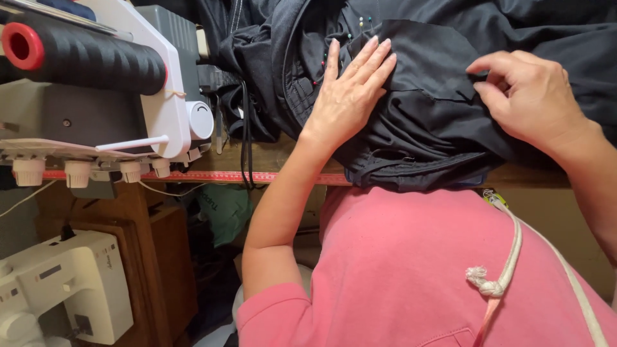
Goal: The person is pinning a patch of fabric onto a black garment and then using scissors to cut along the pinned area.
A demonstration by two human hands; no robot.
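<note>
the black cloth lies heaped on the wooden worktop, right in front of the person. a loose square patch sits on top of it. the left hand lies flat and open on the cloth, pressing the patch's edge, grasping nothing. the right hand is curled, its fingertips pinching at the patch's right edge. several pins with coloured heads already stand in the cloth near the left hand, so pinning looks partly done; the patch's right and lower edges show no pins yet. whether the right grip holds a pin is hard to tell, perhaps only a fold. the cloth runs off the top and right. a serger stands to the left.
</note>
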